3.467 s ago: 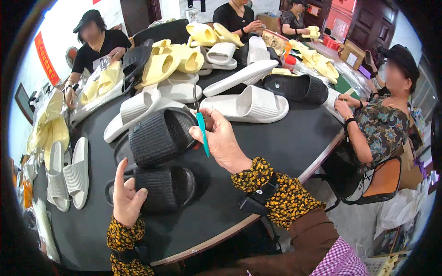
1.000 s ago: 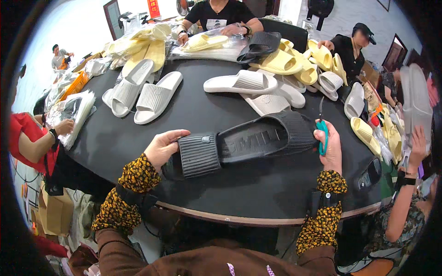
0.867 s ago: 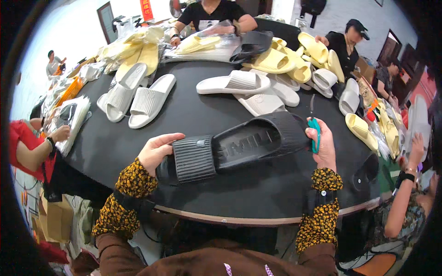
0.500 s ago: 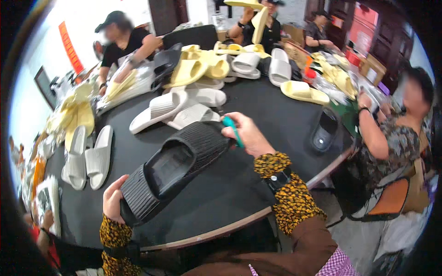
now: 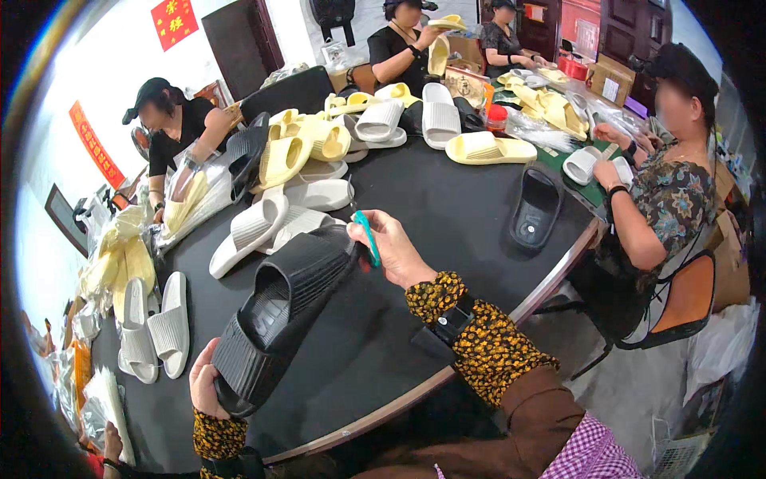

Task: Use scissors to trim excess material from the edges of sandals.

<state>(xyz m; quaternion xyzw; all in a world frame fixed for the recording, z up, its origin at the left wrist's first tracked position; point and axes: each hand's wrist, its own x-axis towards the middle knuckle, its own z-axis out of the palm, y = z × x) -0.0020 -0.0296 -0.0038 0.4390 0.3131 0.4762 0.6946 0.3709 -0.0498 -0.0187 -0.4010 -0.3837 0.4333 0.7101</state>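
Left hand (image 5: pixel 206 385): fingers curled round heel of black slipper (image 5: pixel 279 307) | Right hand (image 5: pixel 396 254): fingers closed on teal tool (image 5: pixel 367 237), tip at slipper's toe | Change: slipper swung from flat crosswise to tilted, toe raised; trimming appears under way.

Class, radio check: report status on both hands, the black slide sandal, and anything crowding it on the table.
Left hand grips the black slide sandal at its heel. Right hand pinches a teal tool at the toe. White slippers lie close beyond.
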